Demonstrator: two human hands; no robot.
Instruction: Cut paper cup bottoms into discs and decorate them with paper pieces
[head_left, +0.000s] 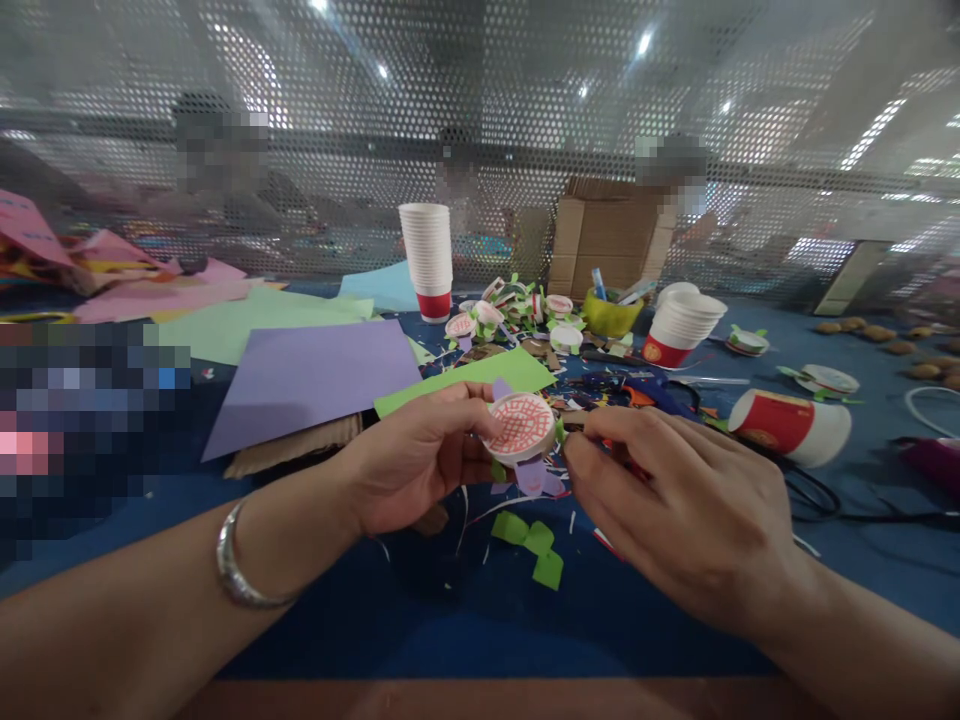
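My left hand (420, 455) pinches a small round paper-cup bottom (521, 425) with a red grid drawn on it, held above the blue table (480, 620). Purple and green paper bits stick out from under this disc. My right hand (675, 500) is curled beside the disc's right edge, its fingertips pinched on a small green piece there. A silver bangle (240, 570) circles my left wrist. Loose green paper scraps (536, 545) lie on the table just below the disc.
A purple sheet (300, 380) and green sheets (465, 380) lie ahead to the left. A stack of white cups (427, 260), a cardboard box (607, 235), a yellow bowl (611, 312), more cut cup discs (517, 315) and a fallen red-and-white cup (791, 425) stand further back. People sit behind a perforated screen.
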